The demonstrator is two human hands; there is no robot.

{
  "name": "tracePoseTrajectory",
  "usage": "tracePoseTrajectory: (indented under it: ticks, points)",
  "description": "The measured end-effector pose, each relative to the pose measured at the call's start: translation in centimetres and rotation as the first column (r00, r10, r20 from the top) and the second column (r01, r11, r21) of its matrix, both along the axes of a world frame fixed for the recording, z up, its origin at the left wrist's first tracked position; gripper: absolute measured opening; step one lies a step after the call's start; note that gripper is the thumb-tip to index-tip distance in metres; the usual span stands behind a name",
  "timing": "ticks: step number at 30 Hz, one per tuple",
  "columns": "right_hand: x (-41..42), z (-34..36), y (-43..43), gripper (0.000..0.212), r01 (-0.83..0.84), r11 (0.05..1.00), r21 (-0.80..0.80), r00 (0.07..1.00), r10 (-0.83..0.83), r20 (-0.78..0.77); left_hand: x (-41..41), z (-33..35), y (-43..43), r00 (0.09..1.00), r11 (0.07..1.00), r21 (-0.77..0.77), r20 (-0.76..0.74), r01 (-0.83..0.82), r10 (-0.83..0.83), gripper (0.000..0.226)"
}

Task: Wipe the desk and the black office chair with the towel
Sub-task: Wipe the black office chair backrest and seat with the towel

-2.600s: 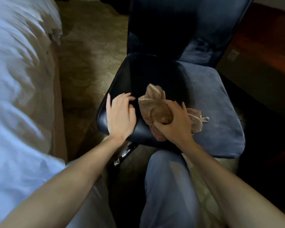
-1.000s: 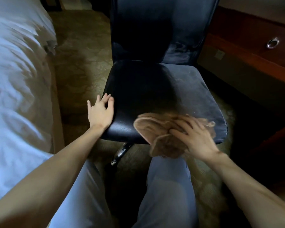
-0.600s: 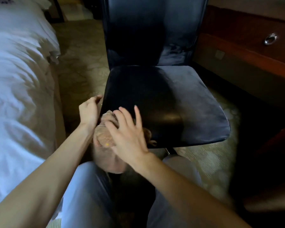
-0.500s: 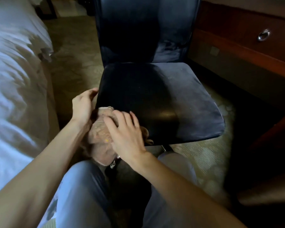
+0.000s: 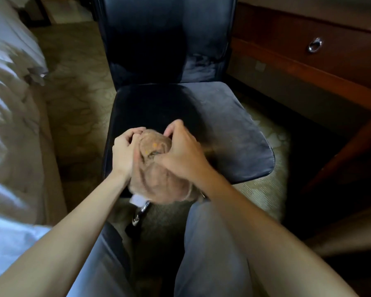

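Observation:
The black office chair (image 5: pixel 227 125) faces me, its seat dusty grey on the right half and shiny black on the left. A bunched tan towel (image 5: pixel 159 179) hangs over the seat's front edge, blurred by motion. My left hand (image 5: pixel 124 153) grips the towel's left side with curled fingers. My right hand (image 5: pixel 180 151) holds its right side, fingers curled over the top. The wooden desk (image 5: pixel 308 67) runs along the right, with a drawer and a round metal pull (image 5: pixel 314 45).
A bed with white linen (image 5: pixel 11 116) fills the left side, close to the chair. Patterned carpet (image 5: pixel 73 82) lies between bed and chair. My knees in grey trousers (image 5: pixel 210 249) sit just before the seat. The chair's chrome base (image 5: pixel 138 215) shows under the front edge.
The towel went from the seat's front right to its front left, then back toward the middle. My left hand left the seat's edge and took hold of the towel together with the right.

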State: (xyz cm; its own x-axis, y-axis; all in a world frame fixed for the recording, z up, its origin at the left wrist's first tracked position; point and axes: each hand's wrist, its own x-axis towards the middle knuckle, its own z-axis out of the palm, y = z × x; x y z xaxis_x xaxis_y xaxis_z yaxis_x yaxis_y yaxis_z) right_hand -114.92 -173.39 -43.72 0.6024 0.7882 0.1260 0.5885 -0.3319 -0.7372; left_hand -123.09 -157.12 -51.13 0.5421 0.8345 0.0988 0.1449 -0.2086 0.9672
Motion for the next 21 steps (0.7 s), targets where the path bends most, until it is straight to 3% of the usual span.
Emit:
tracePoseTrajectory:
  ticks: [2,3,5,7,10,13,17,21]
  points:
    - [1.9,0.0,1.1,0.044,-0.01,0.998,-0.068,0.967,-0.008,-0.255,-0.4,-0.3,0.8,1.0,1.0,-0.011,-0.004,-0.022,0.022,0.021]
    - [2.6,-0.5,1.2,0.041,0.027,0.996,-0.086,0.97,-0.047,-0.239,-0.6,-0.5,1.1,0.999,0.999,0.034,-0.033,-0.026,0.028,0.022]
    - [3.2,-2.0,0.7,0.04,0.155,0.982,-0.112,0.987,-0.149,0.059,-0.8,-0.5,0.6,0.992,0.987,0.157,-0.129,0.017,0.003,0.028]
    - [1.8,-3.6,0.1,0.055,0.154,0.988,-0.019,0.961,-0.146,0.236,-0.4,-0.7,-0.6,0.968,0.965,0.254,-0.249,0.068,-0.003,0.032]
    - [-1.5,-5.8,-0.3,0.074,0.043,0.989,0.138,0.955,-0.082,0.286,0.3,-0.9,-1.3,0.94,0.943,0.332,-0.322,0.0,0.113,0.034]
    - [-2.2,-8.9,-0.1,0.086,-0.001,1.0,-0.022,0.872,0.012,0.49,0.1,-1.3,-0.7,0.954,0.947,0.323,-0.282,0.0,0.096,0.036]
    - [0.1,-10.1,0.3,0.074,-0.046,0.997,-0.061,0.792,0.074,0.605,-1.4,-1.6,1.3,0.981,0.961,0.267,-0.191,0.075,-0.023,0.041]
    - [3.3,-10.6,-2.7,0.063,-0.089,0.996,-0.022,0.728,0.08,0.681,-2.2,-1.6,3.0,0.975,0.949,0.301,-0.219,0.099,-0.032,0.042]
